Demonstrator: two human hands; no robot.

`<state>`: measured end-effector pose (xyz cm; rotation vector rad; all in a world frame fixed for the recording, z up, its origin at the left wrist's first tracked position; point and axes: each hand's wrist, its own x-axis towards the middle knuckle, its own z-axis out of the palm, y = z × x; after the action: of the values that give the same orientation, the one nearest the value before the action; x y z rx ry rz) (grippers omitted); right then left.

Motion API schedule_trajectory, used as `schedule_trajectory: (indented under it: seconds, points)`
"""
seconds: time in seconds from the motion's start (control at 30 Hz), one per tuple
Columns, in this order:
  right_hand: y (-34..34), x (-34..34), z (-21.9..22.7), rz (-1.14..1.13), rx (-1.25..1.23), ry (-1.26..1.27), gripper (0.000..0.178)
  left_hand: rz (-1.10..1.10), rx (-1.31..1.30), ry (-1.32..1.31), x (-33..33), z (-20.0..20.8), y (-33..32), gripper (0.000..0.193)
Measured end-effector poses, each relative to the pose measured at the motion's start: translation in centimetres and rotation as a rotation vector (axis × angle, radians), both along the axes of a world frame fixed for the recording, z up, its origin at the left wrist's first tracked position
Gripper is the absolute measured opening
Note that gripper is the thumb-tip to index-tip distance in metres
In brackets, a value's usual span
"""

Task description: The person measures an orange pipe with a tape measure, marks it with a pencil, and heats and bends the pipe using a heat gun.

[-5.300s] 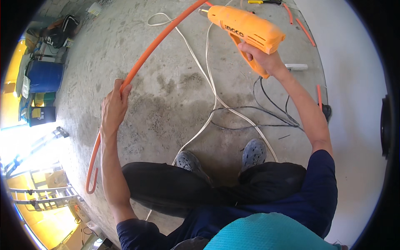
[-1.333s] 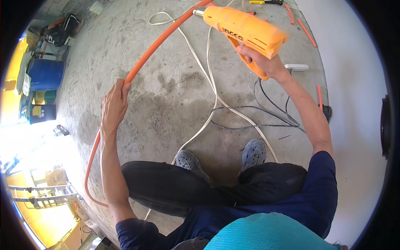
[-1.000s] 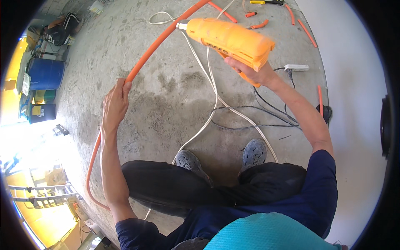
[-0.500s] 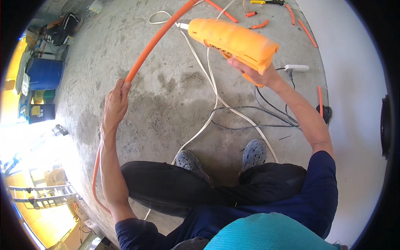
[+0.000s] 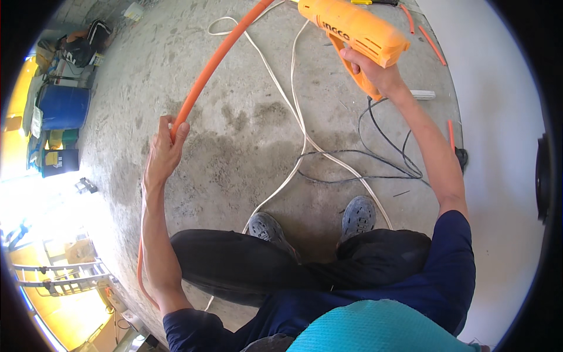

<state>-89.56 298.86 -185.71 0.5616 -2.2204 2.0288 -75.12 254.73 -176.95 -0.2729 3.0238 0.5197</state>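
Note:
My left hand (image 5: 166,148) is closed around an orange flexible tube (image 5: 214,63), which arcs up and to the right, out past the top edge. The tube's other end runs down beside my left forearm. In my right hand (image 5: 375,73) is a yellow-orange heat gun (image 5: 352,29), its fingers wrapped around the handle and its nozzle pointing to the upper left. That nozzle is near the top edge, just right of the tube. A black cord (image 5: 375,114) hangs from the handle and loops on the floor.
White cables (image 5: 298,111) cross on the concrete floor (image 5: 234,146) ahead of my shoes. Orange tube offcuts (image 5: 433,45) and a white power strip (image 5: 423,94) lie by the white wall (image 5: 498,146). A blue drum (image 5: 63,105) and a ladder (image 5: 61,277) stand at the left.
My right hand has moved the heat gun up and to the right, tilting its handle lower. The left hand has shifted its grip slightly on the tube, thumb now showing.

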Motion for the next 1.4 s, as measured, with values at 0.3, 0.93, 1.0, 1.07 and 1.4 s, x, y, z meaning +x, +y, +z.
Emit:
schedule_trajectory:
  seconds: [0.3, 0.93, 1.0, 1.07, 1.4]
  points:
    - [2.1, -3.9, -1.3, -0.135, -0.112, -0.033, 0.01, -0.08, 0.059, 0.047, -0.1, -1.0, -0.6, 0.038]
    - [0.6, 0.1, 0.1, 0.024, -0.073, -0.015, 0.012, -0.094, 0.061, 0.067, -1.4, -1.7, 0.1, 0.037]
    - [0.0, 1.0, 0.6, 0.053, -0.083, -0.032, 0.012, -0.106, 0.062, 0.08, -1.6, -1.9, -0.1, 0.038]
    - [-0.4, 1.8, 1.0, 0.038, -0.017, -0.048, 0.011, -0.118, 0.063, 0.093, -1.7, -2.0, 0.0, 0.038]
    - [-2.0, 3.2, -1.7, 0.133, 0.131, 0.095, 0.034, -0.058, 0.07, 0.044, -1.7, -1.9, -0.3, 0.042]
